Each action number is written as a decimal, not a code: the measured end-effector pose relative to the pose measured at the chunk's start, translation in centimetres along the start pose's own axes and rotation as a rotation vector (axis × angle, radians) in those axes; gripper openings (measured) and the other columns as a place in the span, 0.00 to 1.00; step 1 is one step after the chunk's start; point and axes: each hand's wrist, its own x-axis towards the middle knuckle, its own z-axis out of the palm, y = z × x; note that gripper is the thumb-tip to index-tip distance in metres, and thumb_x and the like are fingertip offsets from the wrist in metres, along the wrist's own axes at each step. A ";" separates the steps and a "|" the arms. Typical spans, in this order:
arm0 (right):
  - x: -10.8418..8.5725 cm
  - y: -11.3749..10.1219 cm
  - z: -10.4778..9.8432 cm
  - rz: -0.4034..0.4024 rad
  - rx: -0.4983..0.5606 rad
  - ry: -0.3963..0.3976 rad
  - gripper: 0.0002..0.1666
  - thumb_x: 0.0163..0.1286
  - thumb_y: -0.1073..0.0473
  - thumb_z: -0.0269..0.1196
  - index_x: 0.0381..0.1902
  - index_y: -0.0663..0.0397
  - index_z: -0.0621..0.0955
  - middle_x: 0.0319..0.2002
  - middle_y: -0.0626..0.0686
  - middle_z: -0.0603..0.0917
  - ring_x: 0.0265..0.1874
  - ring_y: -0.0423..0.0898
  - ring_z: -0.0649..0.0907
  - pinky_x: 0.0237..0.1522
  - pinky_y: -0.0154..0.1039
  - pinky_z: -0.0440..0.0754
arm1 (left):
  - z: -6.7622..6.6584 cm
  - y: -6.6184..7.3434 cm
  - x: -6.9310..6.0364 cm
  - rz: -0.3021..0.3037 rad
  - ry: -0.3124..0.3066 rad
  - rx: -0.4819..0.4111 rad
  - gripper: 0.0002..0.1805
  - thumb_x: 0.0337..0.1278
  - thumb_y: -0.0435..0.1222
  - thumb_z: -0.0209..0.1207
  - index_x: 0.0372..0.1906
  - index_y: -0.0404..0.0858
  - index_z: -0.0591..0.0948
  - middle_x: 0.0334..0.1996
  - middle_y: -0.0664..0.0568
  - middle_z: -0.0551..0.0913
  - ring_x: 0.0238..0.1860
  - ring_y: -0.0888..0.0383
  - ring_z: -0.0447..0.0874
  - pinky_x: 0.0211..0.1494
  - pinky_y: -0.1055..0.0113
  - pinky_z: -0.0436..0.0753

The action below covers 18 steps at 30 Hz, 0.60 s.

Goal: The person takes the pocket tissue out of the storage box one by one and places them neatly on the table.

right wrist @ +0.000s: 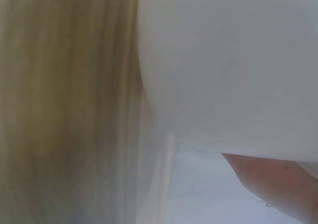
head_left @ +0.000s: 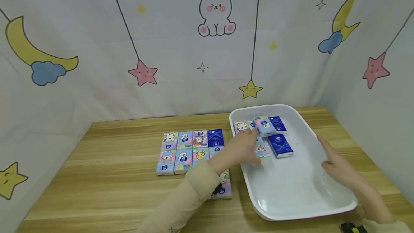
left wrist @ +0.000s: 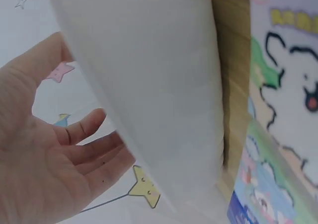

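My left hand (head_left: 244, 148) reaches over the left wall of a white tray (head_left: 300, 186), its fingers spread above pocket tissue packs lying inside. Its fingertips are at the left edge of a pink and blue tissue pack (head_left: 264, 126), which lies on top of others. Under the hand sits another cartoon tissue pack (head_left: 261, 151), partly hidden. In the left wrist view, nothing shows between the fingers of the left hand (left wrist: 69, 159) beyond the tray wall. On the tray's right rim rests my right hand (head_left: 341, 170), index finger extended; the right wrist view shows only one finger (right wrist: 273, 184).
Dark blue tissue packs (head_left: 280, 146) lie in the tray beside the cartoon ones. Left of the tray, several packs (head_left: 183, 159) stand in tight rows on the wooden table (head_left: 106, 175). A printed cloth (head_left: 181, 92) hangs behind and at both sides.
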 end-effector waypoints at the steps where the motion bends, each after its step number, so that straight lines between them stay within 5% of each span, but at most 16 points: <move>1: 0.0 0.0 0.1 -0.006 -0.002 0.003 0.48 0.60 0.78 0.44 0.74 0.66 0.36 0.71 0.79 0.40 0.66 0.81 0.50 0.72 0.63 0.37 | -0.2 -0.1 -0.4 0.006 0.009 -0.029 0.49 0.41 0.49 0.72 0.68 0.33 0.64 0.61 0.44 0.75 0.60 0.50 0.76 0.61 0.64 0.79; 3: 0.0 0.2 0.1 -0.019 -0.018 0.019 0.48 0.60 0.78 0.44 0.75 0.66 0.37 0.70 0.79 0.42 0.65 0.81 0.51 0.76 0.50 0.36 | -0.7 -0.3 -1.1 0.018 0.034 -0.078 0.49 0.41 0.48 0.72 0.68 0.31 0.63 0.59 0.44 0.76 0.58 0.51 0.76 0.61 0.66 0.78; 5: 0.0 0.2 0.1 -0.028 -0.013 0.019 0.49 0.60 0.78 0.44 0.75 0.65 0.37 0.70 0.79 0.42 0.65 0.81 0.51 0.76 0.53 0.37 | -1.0 -0.6 -1.8 0.021 0.059 -0.131 0.50 0.41 0.46 0.72 0.69 0.31 0.61 0.61 0.43 0.74 0.58 0.52 0.76 0.63 0.65 0.77; 7: 0.0 0.2 0.1 -0.027 -0.019 0.023 0.49 0.60 0.78 0.44 0.75 0.64 0.37 0.70 0.79 0.42 0.65 0.81 0.52 0.76 0.45 0.35 | -1.3 -0.9 -2.5 0.012 0.087 -0.166 0.51 0.41 0.46 0.72 0.69 0.31 0.60 0.64 0.43 0.72 0.61 0.52 0.74 0.66 0.64 0.75; 13: 0.1 0.2 -0.1 0.012 0.007 -0.012 0.49 0.60 0.78 0.43 0.75 0.63 0.35 0.71 0.78 0.39 0.66 0.81 0.49 0.69 0.68 0.37 | -1.9 -1.8 -4.5 0.004 0.144 -0.179 0.47 0.41 0.46 0.72 0.67 0.33 0.65 0.64 0.44 0.71 0.61 0.51 0.72 0.65 0.61 0.76; 18: 0.1 0.2 0.0 0.023 0.011 -0.024 0.49 0.60 0.78 0.43 0.75 0.63 0.34 0.71 0.78 0.39 0.66 0.81 0.49 0.67 0.71 0.40 | -2.3 -2.5 -6.0 0.001 0.151 -0.172 0.47 0.39 0.47 0.73 0.67 0.34 0.66 0.62 0.44 0.72 0.61 0.51 0.71 0.65 0.60 0.76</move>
